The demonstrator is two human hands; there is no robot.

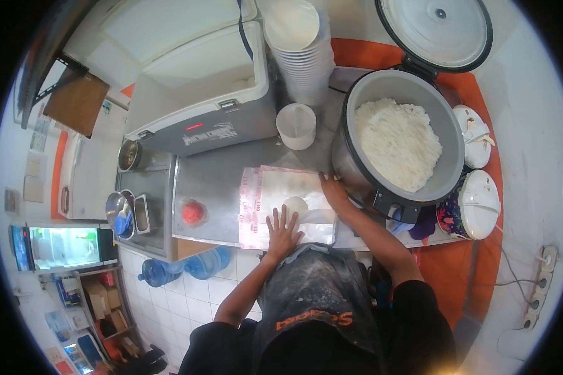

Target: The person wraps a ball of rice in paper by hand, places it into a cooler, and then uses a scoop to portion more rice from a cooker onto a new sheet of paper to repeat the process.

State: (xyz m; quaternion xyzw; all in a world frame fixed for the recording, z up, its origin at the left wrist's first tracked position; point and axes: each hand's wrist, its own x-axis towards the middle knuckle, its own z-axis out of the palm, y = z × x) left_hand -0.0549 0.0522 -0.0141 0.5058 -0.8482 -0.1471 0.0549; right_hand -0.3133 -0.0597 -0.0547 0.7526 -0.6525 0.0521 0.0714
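A white wrapping paper [280, 190] with pink printed edges lies flat on the steel counter [213, 181]. A small mound of white rice [295, 204] sits on it. My left hand [282, 231] presses flat on the paper's near edge, fingers spread, just below the rice. My right hand [334, 190] rests on the paper's right edge, touching the side of a large open rice cooker [363, 169] filled with cooked white rice [397, 144].
A stack of white bowls [300, 50] and a white plastic cup [296, 125] stand behind the paper. A grey cooler box [200, 119] sits at the back left. A red object [193, 213] lies on the counter's left. Two small white cookers [478, 203] stand right.
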